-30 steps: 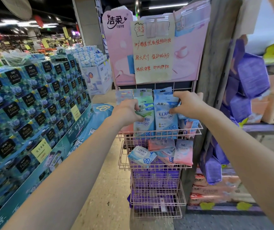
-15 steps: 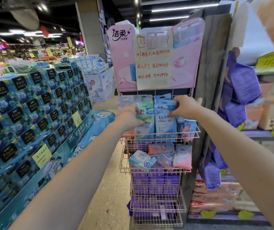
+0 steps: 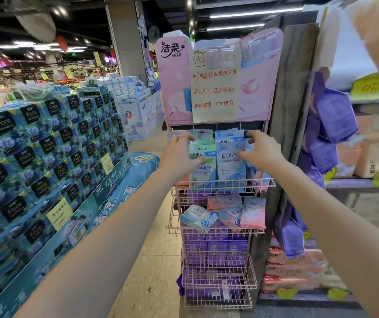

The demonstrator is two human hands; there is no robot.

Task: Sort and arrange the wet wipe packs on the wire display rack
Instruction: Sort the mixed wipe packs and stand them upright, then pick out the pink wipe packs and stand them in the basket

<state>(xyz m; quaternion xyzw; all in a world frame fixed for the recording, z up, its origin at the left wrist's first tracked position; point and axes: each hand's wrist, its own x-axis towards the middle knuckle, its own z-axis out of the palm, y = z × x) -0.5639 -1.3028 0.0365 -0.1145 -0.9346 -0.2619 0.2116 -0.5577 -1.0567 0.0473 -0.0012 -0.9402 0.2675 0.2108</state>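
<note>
A pink wire rack (image 3: 229,182) stands ahead with several baskets. In its top basket wet wipe packs stand upright. My left hand (image 3: 180,154) grips the green pack (image 3: 203,173), thumb across its front and fingers over the tops of the packs to its left. My right hand (image 3: 260,150) pinches the blue EDI pack (image 3: 229,166) at its right edge, thumb on the front. The second basket holds loose packs lying askew: a blue one (image 3: 198,218) and pink ones (image 3: 252,212). Purple packs (image 3: 216,246) fill the lower baskets.
A pink sign board (image 3: 175,88) with a handwritten note (image 3: 213,88) rises above the rack. Stacked blue tissue boxes (image 3: 34,157) line the left side. A wooden post (image 3: 296,88) and hanging purple packs (image 3: 335,118) stand close on the right. Tiled floor (image 3: 156,260) lies between.
Both hands stay at the top basket. My left fingers have reached up over the pack tops, and my right thumb has come onto the blue pack's front.
</note>
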